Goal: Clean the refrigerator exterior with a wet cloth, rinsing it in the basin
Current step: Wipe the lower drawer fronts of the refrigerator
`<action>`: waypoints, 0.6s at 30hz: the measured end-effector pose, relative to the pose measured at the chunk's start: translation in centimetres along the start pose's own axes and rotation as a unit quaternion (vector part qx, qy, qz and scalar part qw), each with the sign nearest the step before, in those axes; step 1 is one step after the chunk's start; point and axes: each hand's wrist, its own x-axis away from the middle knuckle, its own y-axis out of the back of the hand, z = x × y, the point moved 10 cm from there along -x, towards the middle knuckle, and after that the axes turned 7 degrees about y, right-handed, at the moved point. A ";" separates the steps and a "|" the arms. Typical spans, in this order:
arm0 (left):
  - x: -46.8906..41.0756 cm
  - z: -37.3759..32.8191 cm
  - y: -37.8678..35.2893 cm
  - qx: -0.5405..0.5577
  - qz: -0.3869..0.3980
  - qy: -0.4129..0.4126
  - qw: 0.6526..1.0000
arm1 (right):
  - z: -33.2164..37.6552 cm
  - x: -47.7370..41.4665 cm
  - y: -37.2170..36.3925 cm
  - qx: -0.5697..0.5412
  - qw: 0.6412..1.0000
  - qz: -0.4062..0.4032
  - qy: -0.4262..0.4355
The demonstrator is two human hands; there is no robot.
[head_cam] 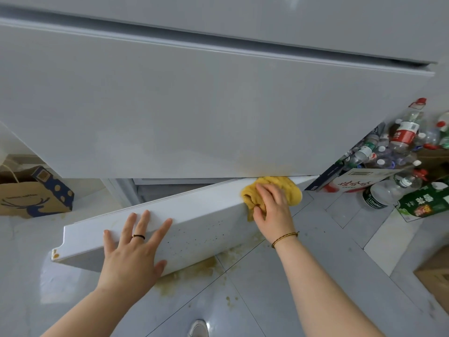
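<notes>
Refrigerator (218, 105) panels fill the upper view, pale grey and mostly clean-looking, though a faint yellow-brown smear (262, 164) shows along the bottom edge of the large door. Below it, the lower door (199, 222) stands swung out at an angle over the floor (243, 300).

The left hand (132, 249) lies flat on the front of this lower door, fingers straight and spread, holding nothing and seemingly steadying it. The right hand (274, 207) grips a bunched yellow cloth (289, 188), fingers curled into it, and presses it on the top edge of the lower door, just under the large door's stained edge.

Judging by this, the wiping is in progress but far from done. Dark specks (201, 237) dot the lower door's front between the two hands, the smear above the cloth is uncleaned, and a brownish spill (194, 268) lies on the floor beneath the door. The cloth probably needs rinsing soon, but the basin is not in view.

Plastic bottles (403, 135) are heaped at the right, and a paper bag (29, 198) sits at the left.
</notes>
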 end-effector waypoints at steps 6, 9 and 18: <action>0.6 0.1 0.2 0.016 -0.033 0.002 0.999 | -3.9 -0.2 1.7 0.021 0.999 0.008 -0.044; 0.5 0.1 0.0 0.007 -0.032 -0.003 0.999 | -4.2 -0.6 2.3 -0.011 0.992 -0.073 -0.107; 0.5 0.4 0.2 -0.001 -0.042 -0.005 0.999 | -0.5 -0.4 0.8 -0.057 0.996 -0.059 -0.040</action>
